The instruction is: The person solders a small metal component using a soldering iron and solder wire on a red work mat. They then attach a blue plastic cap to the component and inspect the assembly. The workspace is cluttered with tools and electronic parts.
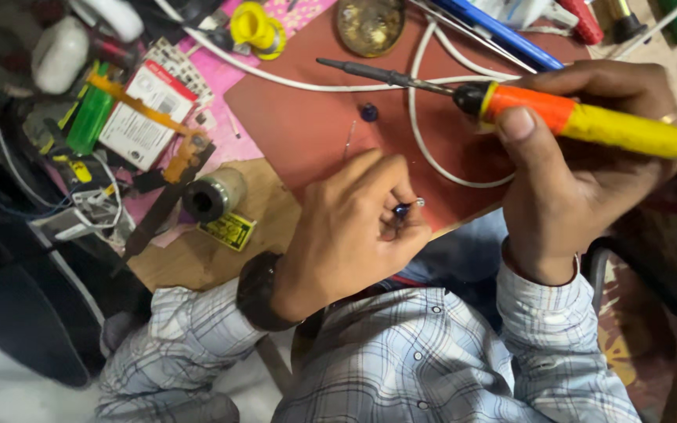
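My right hand point(581, 164) grips a soldering iron point(589, 121) with an orange and yellow handle; its dark metal tip points left over a reddish-brown mat point(307, 125). My left hand point(354, 227) pinches a small blue component point(403, 208) with metal leads between thumb and fingers, at the mat's near edge. A second small blue component point(368, 113) lies on the mat below the iron's tip, with a thin wire piece beside it.
A white cable point(425, 133) loops across the mat. A solder spool point(211, 196) and a yellow label lie on the wooden board. Left are a green lighter point(92, 113), an orange tool and cards. A round tin point(370, 25), yellow spool point(256, 27) and blue tool sit beyond.
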